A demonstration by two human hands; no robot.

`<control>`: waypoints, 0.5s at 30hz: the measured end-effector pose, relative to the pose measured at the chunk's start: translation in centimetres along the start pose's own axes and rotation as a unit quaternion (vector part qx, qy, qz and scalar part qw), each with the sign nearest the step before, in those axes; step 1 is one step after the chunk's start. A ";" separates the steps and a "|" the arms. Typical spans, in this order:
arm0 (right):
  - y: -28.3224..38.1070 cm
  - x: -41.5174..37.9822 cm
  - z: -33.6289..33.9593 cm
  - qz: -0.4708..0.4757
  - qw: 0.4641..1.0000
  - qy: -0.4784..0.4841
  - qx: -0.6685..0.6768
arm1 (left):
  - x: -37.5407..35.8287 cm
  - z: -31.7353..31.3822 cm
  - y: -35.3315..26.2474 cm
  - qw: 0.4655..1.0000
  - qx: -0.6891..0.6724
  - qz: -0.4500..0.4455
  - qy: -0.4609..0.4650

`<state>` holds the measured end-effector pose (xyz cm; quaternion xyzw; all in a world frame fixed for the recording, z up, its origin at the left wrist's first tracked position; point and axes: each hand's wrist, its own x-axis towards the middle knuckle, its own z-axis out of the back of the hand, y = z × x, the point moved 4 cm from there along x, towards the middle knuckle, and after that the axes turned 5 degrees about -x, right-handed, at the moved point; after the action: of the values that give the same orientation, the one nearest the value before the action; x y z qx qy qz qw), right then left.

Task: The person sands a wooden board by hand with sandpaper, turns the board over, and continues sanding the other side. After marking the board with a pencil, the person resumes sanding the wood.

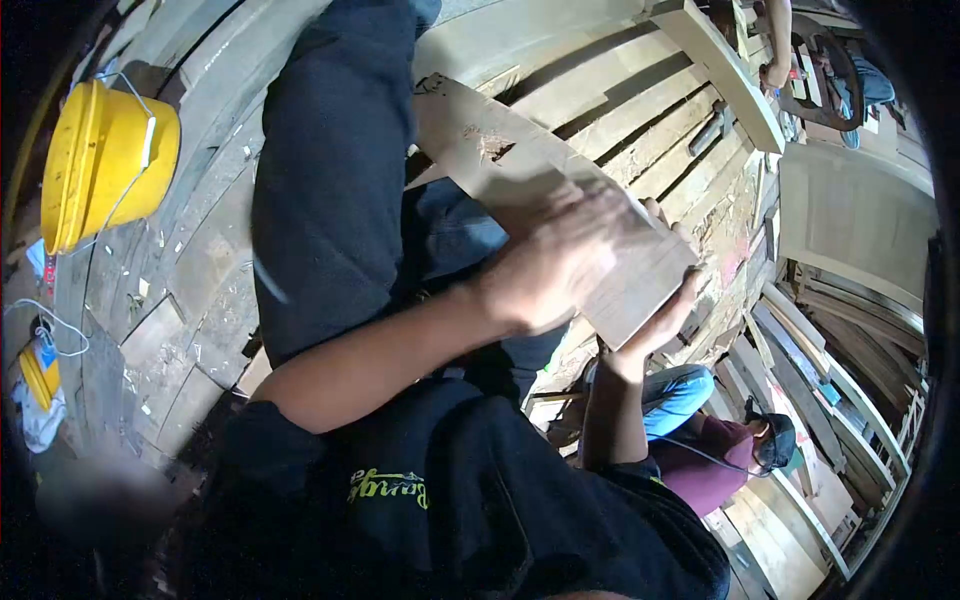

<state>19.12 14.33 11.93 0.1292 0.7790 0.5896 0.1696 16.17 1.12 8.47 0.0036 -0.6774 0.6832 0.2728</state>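
Note:
A wooden board (640, 290) slants across my lap near my legs, its far end beyond my bent knee. Toward that end a rough notch (495, 148) with splintered chips shows in its face. My left hand (560, 255) is on the board's upper face, its fingers smeared by motion; whether anything lies under the palm is hidden. From beneath, my right hand (668, 310) grips the near end, with fingertips showing along the edge.
A yellow bucket (125, 165) stands on planks at left. Slatted boards (630, 110) with a dark tool (708, 130) lie ahead. A person in a maroon shirt (700, 465) sits at right; another person's hand (775, 72) is at upper right. Stacked timber (850, 400) lines the right.

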 end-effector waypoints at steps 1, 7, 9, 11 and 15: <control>-0.2 0.2 0.6 0.028 0.999 0.007 -0.037 | 0.5 0.7 1.6 0.990 -0.048 0.118 -0.051; -0.2 -0.1 0.3 -0.026 0.999 -0.009 0.038 | -1.1 0.3 -2.6 0.993 -0.022 -0.074 0.085; -0.3 -0.2 0.4 0.000 1.000 -0.007 -0.005 | -0.9 0.7 -0.9 0.999 0.013 -0.029 0.030; 0.1 0.1 0.3 0.045 0.996 0.022 -0.070 | -0.9 0.9 4.0 0.968 -0.126 0.213 -0.048; -0.1 0.0 0.2 -0.013 0.999 0.041 0.023 | -1.8 0.0 -1.7 0.999 -0.016 -0.031 0.032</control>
<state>19.20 14.46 11.81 0.0986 0.8005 0.5740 0.1418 18.37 0.36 9.40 -0.0018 -0.6789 0.6632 0.3151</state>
